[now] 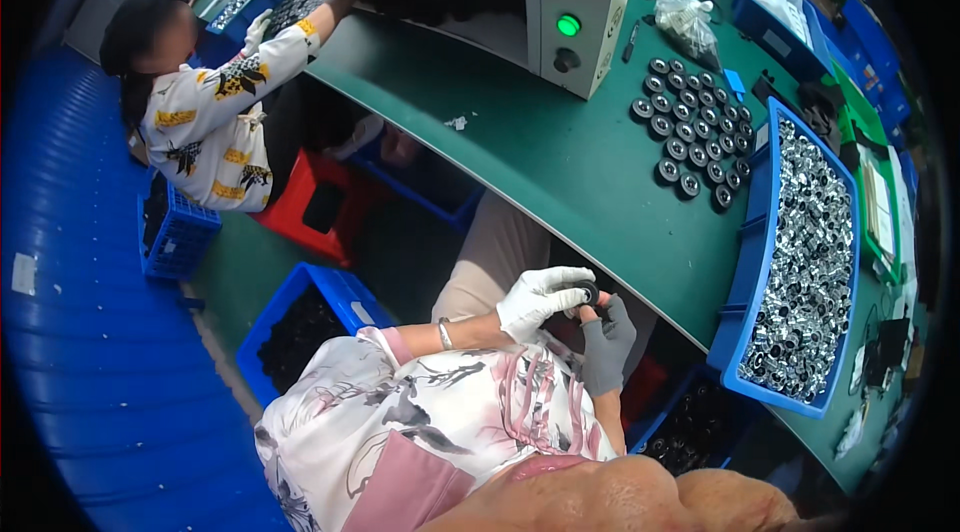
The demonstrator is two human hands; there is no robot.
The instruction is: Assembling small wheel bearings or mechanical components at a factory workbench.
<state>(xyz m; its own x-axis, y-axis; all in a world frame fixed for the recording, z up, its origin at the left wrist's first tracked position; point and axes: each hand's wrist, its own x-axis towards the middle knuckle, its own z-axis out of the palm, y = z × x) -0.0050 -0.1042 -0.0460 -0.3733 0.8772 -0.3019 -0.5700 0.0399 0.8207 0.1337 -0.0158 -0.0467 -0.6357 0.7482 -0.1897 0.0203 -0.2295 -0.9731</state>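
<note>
My left hand [535, 304], in a white glove, is closed on a small black round part [590, 291] in front of my body, just off the table's near edge. Bare fingertips poke out of the grey glove on my right hand [608, 344], and they press against the same part from the other side. Farther off on the green table [560, 182], several rows of black round parts [690, 127] with pale centres stand together. To the right of them, a blue bin [730, 372] holds a heap of shiny metal rings [805, 272].
A machine [585, 32] with red and green lights stands at the back. Another person [215, 112] reaches into it from the left. Blue crates of black parts [295, 332] sit on the floor, near a red stool [310, 207]. A plastic bag [687, 22] lies on the table.
</note>
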